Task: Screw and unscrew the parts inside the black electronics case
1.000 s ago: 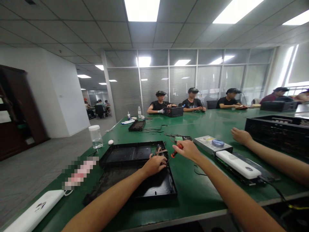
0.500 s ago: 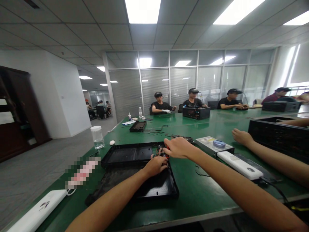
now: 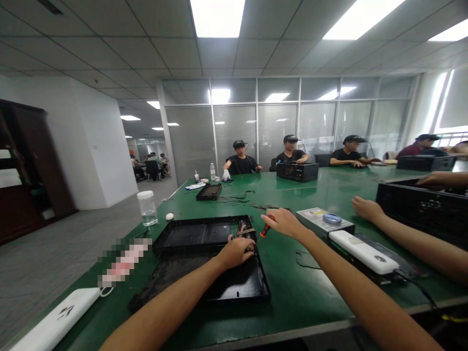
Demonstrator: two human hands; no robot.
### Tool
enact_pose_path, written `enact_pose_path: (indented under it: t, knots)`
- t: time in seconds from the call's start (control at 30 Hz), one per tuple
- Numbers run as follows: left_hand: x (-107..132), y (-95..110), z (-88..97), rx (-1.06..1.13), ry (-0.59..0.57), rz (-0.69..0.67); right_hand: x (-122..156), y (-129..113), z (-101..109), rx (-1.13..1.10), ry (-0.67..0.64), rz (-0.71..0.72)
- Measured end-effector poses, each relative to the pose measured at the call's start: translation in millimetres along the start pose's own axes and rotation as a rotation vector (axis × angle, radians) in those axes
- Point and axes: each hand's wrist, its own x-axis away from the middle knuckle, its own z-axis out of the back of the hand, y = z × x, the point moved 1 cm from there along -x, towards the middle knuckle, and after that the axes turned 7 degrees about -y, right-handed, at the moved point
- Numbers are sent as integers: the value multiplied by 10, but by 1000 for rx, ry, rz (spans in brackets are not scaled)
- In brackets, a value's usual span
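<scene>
A black plastic case (image 3: 197, 233) lies in front of me, its shallow tray (image 3: 237, 285) nearest me. My left hand (image 3: 236, 252) rests at the case's right end with its fingers curled. What they grip there is hidden. Beside these fingers is a bundle of coloured wires (image 3: 245, 231) among dark parts. My right hand (image 3: 283, 222) is closed around a screwdriver (image 3: 267, 227) with a red and black handle, just right of the case. The screwdriver points down towards my left fingertips, and its thin shaft is hard to see.
On the left stand a clear jar (image 3: 148, 209) and a white power bank (image 3: 60, 319). A metal drive box (image 3: 324, 219) with a blue ring and another white device (image 3: 363, 251) lie to the right. A neighbour's hand (image 3: 367, 208) is near a black computer case (image 3: 424, 209).
My right hand has moved right, off the wired parts, and the screwdriver now shows plainly in it. My left hand has stayed in place. Across the table, a person's gloved hand has shifted left.
</scene>
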Motion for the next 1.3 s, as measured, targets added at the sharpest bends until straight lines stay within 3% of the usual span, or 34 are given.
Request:
enact_pose_path:
  t: [0.07,0.17,0.3,0.53,0.67,0.77,0.83,0.93,1.0,1.07,1.2,1.3]
  knots:
    - [4,19,0,7,2,-5,63,316,-266,-357,78,-92]
    - [9,44,3,7,-7,0,159,699,-651,-927,216,-360]
    - [5,37,20,-36,14,-4,165,850,-850,-1387,429,-499]
    - [41,-29,-25,-316,-149,-254,127,752,-776,-1570,435,-504]
    - [94,6,-2,-368,-141,-300,118,601,-726,-1590,305,-515]
    - [119,100,116,-355,-78,-298,103,382,-649,-1504,170,-400]
    - [134,157,263,-368,-21,-286,170,183,-570,-1320,171,-279]
    - [178,117,549,-404,62,-185,479,-200,-447,-826,121,-35]
    - [234,-39,718,-412,92,-46,799,-483,-416,-437,-122,208]
    - [308,-281,803,-419,18,71,1128,-699,-424,-133,-262,293]
    - [460,-767,695,-364,-351,143,1532,-842,-497,79,-272,226]
    - [497,-913,581,-375,-374,146,1612,-793,-533,82,-245,212]
